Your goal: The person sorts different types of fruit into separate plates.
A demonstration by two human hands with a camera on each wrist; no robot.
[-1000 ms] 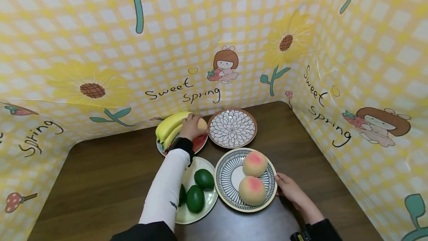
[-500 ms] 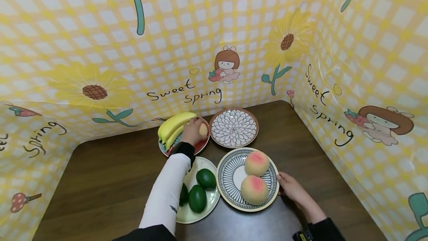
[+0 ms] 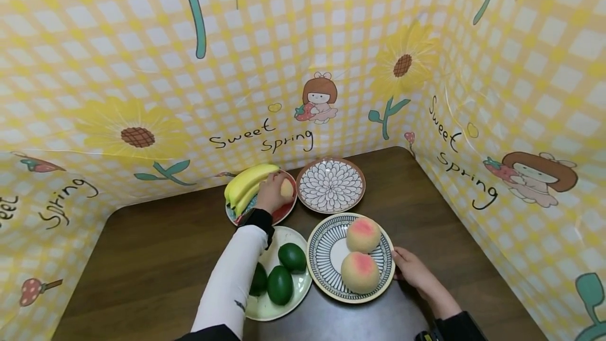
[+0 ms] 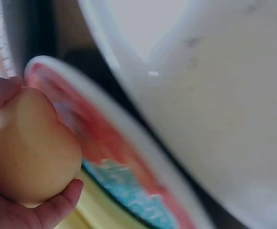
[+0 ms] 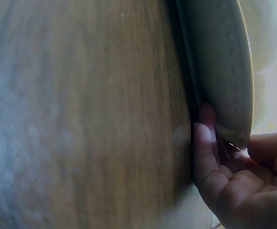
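At the back, my left hand (image 3: 270, 193) grips a peach (image 4: 33, 145) over the red-and-teal plate (image 3: 287, 208). In the left wrist view, fingers and thumb wrap round opposite sides of it. A bunch of yellow bananas (image 3: 246, 186) lies on that plate, left of the hand. My right hand (image 3: 414, 269) pinches the rim of a blue-striped plate (image 3: 322, 249), thumb above and fingers beneath, as the right wrist view shows. Two pink-topped peaches (image 3: 361, 272) sit on the right half of the striped plate.
A pale green plate (image 3: 272, 313) with several dark green avocados (image 3: 280, 285) stands front left, partly behind the left sleeve (image 3: 229, 278). A brown-rimmed plate with a petal pattern (image 3: 331, 186) stands at the back. Yellow checked cloth (image 3: 236, 83) walls the wooden table (image 3: 142, 267).
My left hand, with the peach, has moved slightly down and further in over the red-and-teal plate. The right hand stays on the striped plate's rim. The head view has shifted a little.
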